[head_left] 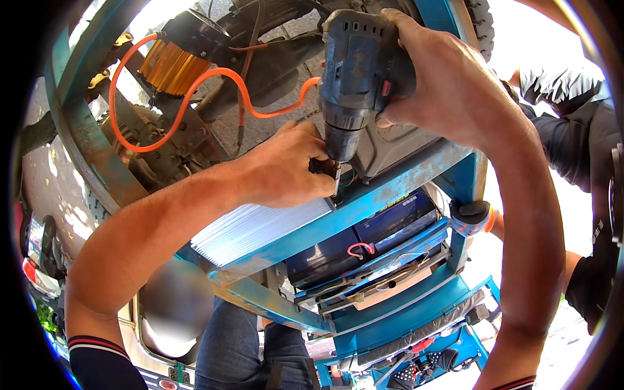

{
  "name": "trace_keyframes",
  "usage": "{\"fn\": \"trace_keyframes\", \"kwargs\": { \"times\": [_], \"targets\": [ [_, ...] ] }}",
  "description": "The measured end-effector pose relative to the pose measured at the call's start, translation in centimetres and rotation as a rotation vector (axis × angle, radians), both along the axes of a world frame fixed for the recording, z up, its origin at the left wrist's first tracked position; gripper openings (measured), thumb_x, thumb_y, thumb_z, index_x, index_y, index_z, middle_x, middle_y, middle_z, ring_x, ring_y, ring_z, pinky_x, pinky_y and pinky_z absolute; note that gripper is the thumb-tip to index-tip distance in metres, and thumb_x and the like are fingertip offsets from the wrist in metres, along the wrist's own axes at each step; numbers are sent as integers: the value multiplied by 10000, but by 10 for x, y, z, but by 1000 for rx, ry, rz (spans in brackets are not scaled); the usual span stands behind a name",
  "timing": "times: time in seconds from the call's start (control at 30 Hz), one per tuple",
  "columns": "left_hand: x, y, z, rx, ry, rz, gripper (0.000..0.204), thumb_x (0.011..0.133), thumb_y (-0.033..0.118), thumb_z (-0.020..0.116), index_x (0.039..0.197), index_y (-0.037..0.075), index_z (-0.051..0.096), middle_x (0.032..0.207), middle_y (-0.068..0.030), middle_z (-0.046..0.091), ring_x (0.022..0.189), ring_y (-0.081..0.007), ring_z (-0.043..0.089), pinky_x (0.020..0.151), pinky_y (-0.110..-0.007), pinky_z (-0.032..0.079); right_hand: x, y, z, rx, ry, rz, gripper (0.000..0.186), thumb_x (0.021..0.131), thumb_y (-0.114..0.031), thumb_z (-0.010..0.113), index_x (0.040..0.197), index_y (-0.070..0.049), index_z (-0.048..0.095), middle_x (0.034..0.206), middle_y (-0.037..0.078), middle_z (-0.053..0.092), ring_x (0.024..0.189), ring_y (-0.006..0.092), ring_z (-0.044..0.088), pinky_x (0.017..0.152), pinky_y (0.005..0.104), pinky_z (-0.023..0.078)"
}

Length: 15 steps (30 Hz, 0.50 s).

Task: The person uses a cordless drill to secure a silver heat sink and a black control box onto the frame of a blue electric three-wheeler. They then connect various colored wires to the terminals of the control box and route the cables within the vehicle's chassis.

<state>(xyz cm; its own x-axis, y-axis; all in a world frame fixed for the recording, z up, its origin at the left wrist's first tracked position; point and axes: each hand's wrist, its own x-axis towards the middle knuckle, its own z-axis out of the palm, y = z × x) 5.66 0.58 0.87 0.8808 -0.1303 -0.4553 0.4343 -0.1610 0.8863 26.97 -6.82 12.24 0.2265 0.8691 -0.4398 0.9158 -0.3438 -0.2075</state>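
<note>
A dark cordless drill (354, 71) points downward over a worn blue metal frame (396, 172), my right hand (448, 84) wrapped round its grip. From its chuck a thin metal bit (338, 177) reaches down to the bar's edge. Close beside the bit is my left hand (289, 166), its thumb and forefinger curled together near the tip. Whatever small piece those fingers may pinch is hidden. Below my left forearm lies a silvery ribbed metal panel (260, 231), and a dark ridged panel (396, 144) sits just behind the bar.
An orange cable (227, 73) loops from a finned copper-coloured unit (172, 68) toward the drill. Dark blue batteries (325, 260) sit under the bar. At the right, another person's gloved hand (471, 218) grips a frame post. Legs in jeans (227, 344) show below.
</note>
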Motion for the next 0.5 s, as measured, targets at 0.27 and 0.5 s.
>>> {"fn": "trace_keyframes", "kwargs": {
  "times": [0.27, 0.5],
  "targets": [
    [5, 8, -2, -108, 29, -70, 349, 838, 268, 696, 1076, 21, 756, 1095, -199, 662, 1168, -364, 584, 1025, -420, 457, 0, -5, 1, 31, 9, 17, 553, 697, -135, 900, 1123, 58, 605, 927, 284, 716, 956, 453, 717, 861, 501, 557],
    [-3, 17, -9, -260, 113, 126, 336, 880, 240, 732, 1134, 20, 740, 974, -150, 694, 980, -256, 628, 908, -398, 472, -15, 10, 23, -95, -22, 67, 615, 750, -183, 858, 1195, 91, 533, 945, 266, 714, 921, 412, 723, 819, 457, 567]
  ]
}}
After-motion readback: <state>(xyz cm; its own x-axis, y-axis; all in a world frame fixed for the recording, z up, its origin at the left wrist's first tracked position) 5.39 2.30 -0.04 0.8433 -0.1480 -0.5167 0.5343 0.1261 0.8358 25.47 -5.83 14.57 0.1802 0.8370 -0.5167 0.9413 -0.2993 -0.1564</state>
